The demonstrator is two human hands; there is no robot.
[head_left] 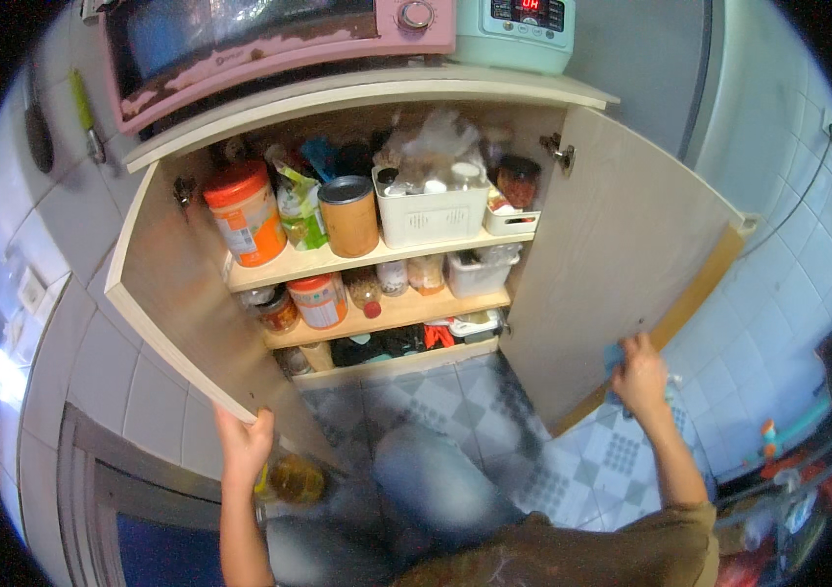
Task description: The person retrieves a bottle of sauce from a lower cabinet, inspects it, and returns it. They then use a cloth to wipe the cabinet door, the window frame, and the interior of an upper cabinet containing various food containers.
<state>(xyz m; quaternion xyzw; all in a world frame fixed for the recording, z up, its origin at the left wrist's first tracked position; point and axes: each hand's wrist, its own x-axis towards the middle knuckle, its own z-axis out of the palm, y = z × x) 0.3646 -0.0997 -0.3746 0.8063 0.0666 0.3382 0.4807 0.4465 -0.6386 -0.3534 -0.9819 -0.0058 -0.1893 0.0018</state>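
Observation:
My left hand (246, 440) grips the lower edge of the left cabinet door (196, 293), thumb on the inner face and fingers behind it. The door stands swung outward. My right hand (640, 374) is at the inner face of the right cabinet door (614, 242), near its outer edge. Its fingers hold a light blue piece (613, 359), apparently a cloth, mostly covered by the hand. Between the doors, the cabinet's upper shelf (298, 268) carries an orange canister with a red lid (246, 216), a tan canister with a black lid (348, 219) and a white plastic basket (432, 213) of bottles.
A pink oven (276, 51) and a mint-green appliance with a lit display (515, 33) stand on the cabinet top. Jars and a white bin (482, 273) fill the middle shelf (401, 312). An oil bottle (297, 478) stands on the floor below the left door.

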